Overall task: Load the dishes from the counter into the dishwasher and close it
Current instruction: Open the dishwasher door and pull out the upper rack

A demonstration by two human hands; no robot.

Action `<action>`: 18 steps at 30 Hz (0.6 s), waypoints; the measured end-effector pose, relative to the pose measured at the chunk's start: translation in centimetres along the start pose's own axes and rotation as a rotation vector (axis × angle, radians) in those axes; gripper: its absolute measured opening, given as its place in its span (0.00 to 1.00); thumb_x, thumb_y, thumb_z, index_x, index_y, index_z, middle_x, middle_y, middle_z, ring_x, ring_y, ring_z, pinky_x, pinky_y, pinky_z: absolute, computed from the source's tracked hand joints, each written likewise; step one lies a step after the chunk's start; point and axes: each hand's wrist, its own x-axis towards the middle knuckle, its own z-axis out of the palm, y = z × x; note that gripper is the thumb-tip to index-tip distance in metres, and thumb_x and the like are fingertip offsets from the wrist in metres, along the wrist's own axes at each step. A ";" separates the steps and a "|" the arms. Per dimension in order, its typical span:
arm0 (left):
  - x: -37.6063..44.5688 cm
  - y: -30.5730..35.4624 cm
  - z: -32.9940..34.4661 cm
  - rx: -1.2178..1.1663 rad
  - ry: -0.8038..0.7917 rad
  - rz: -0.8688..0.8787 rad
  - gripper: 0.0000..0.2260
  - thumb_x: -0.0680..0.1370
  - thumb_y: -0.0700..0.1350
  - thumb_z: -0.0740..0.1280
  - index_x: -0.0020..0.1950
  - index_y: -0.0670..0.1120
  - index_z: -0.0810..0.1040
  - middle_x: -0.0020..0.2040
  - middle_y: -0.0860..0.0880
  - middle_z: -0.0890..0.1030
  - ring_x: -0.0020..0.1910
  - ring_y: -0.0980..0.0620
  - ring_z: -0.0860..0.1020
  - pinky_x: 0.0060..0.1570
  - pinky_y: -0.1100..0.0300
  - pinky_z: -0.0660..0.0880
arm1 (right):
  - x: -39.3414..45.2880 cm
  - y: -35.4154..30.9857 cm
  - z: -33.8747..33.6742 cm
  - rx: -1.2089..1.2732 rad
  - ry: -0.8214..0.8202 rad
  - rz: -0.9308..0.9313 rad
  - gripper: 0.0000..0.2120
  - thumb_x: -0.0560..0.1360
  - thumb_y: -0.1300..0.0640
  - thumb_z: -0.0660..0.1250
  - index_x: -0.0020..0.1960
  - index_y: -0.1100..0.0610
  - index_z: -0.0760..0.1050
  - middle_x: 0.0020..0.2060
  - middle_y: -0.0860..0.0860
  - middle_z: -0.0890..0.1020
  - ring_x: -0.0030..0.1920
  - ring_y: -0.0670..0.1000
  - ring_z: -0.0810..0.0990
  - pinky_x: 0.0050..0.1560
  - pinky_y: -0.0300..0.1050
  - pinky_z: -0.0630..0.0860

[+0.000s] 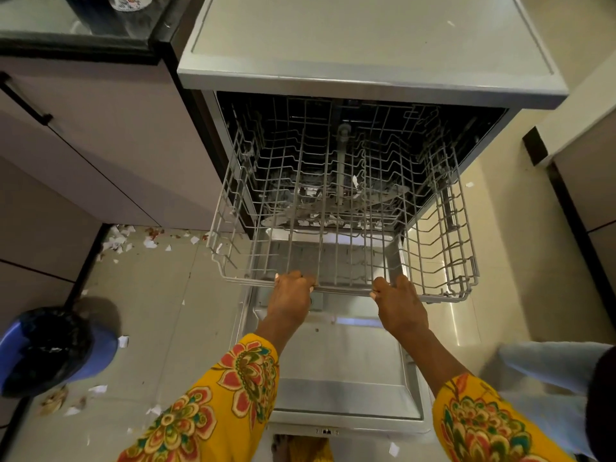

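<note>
- Dishwasher [366, 78] stands open, its door [343, 388] dropped flat toward the person.
- Upper rack [340, 208] is slid partway out over the door, wire only, no dishes in it.
- Left hand [293, 301] grips the rack's front rail, fingers curled over the wire.
- Right hand [400, 305] grips the same rail just to the right of it, fingers likewise hooked over.
- Both sleeves yellow with a floral print.
- Progress, judged: early stage. Door open, rack out, nothing loaded yet. Left to do: fetch the dishes, place them, push the rack in, shut the door.
- Dishes to load: none in view. The dishwasher's top is bare; the counter [76, 31] at upper left shows only a dark object and part of a patterned item at the frame edge, too cropped to identify.
- Inside the tub, below the rack: spray arm and white scraps that look like paper bits.
- Floor [160, 295]: torn white scraps scattered by the cabinet base; blue bin [50, 348] with black liner at lower left.
- Writing/brands: none readable. Small dark mark on the door's front edge near the bottom, too small to make out.
</note>
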 end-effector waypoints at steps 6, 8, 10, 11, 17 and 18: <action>0.3 0.4 -0.4 0.013 -0.038 -0.021 0.15 0.80 0.38 0.59 0.63 0.46 0.77 0.58 0.43 0.77 0.57 0.43 0.74 0.59 0.55 0.69 | 0.4 0.1 -0.9 -0.007 -0.044 -0.022 0.08 0.78 0.54 0.59 0.55 0.54 0.71 0.50 0.55 0.75 0.49 0.56 0.76 0.45 0.46 0.73; 0.5 0.5 -0.8 -0.006 -0.073 -0.037 0.14 0.80 0.39 0.60 0.63 0.46 0.77 0.59 0.43 0.77 0.58 0.44 0.74 0.59 0.57 0.69 | 0.7 0.1 -1.4 -0.007 -0.104 -0.023 0.07 0.77 0.54 0.60 0.54 0.54 0.71 0.50 0.55 0.76 0.48 0.55 0.77 0.45 0.46 0.75; 0.7 0.7 -1.8 -0.023 -0.136 -0.046 0.14 0.81 0.40 0.59 0.64 0.45 0.77 0.61 0.42 0.76 0.60 0.44 0.74 0.61 0.57 0.68 | 1.2 0.0 -2.1 -0.003 -0.170 -0.023 0.08 0.78 0.54 0.60 0.54 0.55 0.71 0.50 0.55 0.76 0.48 0.55 0.78 0.45 0.46 0.75; 0.8 0.9 -2.4 -0.021 -0.181 -0.041 0.14 0.81 0.41 0.58 0.64 0.44 0.76 0.62 0.42 0.75 0.61 0.44 0.73 0.62 0.56 0.68 | 1.4 0.0 -2.4 0.001 -0.200 -0.022 0.08 0.78 0.54 0.59 0.54 0.56 0.72 0.50 0.56 0.77 0.48 0.55 0.78 0.45 0.45 0.74; 0.5 1.0 -4.5 0.072 -0.412 -0.020 0.15 0.82 0.45 0.56 0.66 0.45 0.73 0.64 0.43 0.75 0.62 0.44 0.74 0.63 0.51 0.71 | 2.7 -1.0 -4.6 -0.003 -0.426 -0.028 0.14 0.79 0.55 0.56 0.61 0.59 0.72 0.56 0.58 0.79 0.55 0.56 0.78 0.53 0.46 0.74; 0.4 0.8 -4.4 0.099 -0.423 -0.035 0.15 0.81 0.45 0.57 0.67 0.45 0.72 0.66 0.43 0.74 0.64 0.44 0.72 0.65 0.50 0.70 | 2.7 -1.4 -4.8 -0.004 -0.450 -0.033 0.15 0.79 0.55 0.57 0.64 0.59 0.71 0.59 0.57 0.77 0.58 0.56 0.77 0.56 0.46 0.73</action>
